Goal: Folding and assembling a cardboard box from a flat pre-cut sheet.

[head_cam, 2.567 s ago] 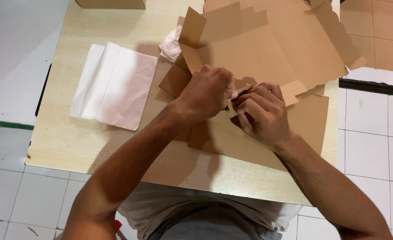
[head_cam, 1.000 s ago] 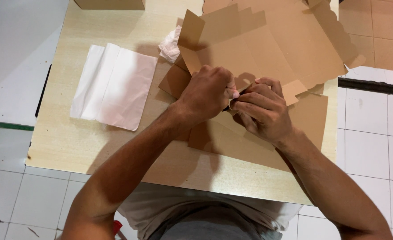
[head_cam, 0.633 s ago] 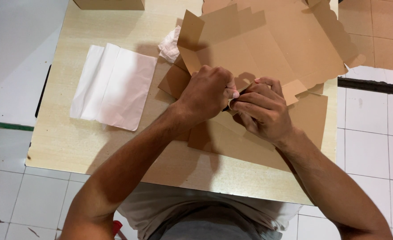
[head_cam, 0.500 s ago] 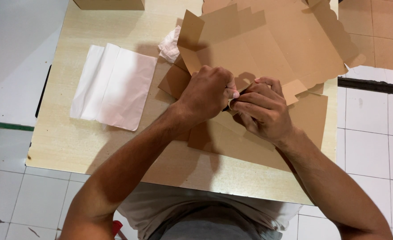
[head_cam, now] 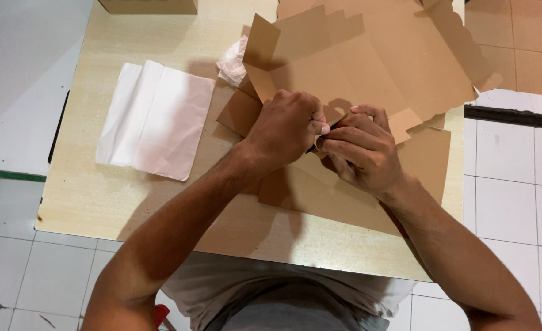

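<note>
A flat brown cardboard box blank [head_cam: 375,61] with scalloped edges lies across the right half of a pale wooden table [head_cam: 99,196]. My left hand [head_cam: 286,129] and my right hand [head_cam: 360,150] meet at the blank's near edge. Both are closed, fingertips pinching a small cardboard flap between them. More brown cardboard sheets [head_cam: 344,196] lie under my hands.
A folded sheet of white tissue paper [head_cam: 154,119] lies on the table's left side, and a crumpled white piece [head_cam: 233,61] sits beside the cardboard. A brown box [head_cam: 148,6] stands at the far edge. White and tan floor tiles surround the table.
Almost nothing has moved. My hands stay pinched together on the cardboard flap, with only slight finger shifts.
</note>
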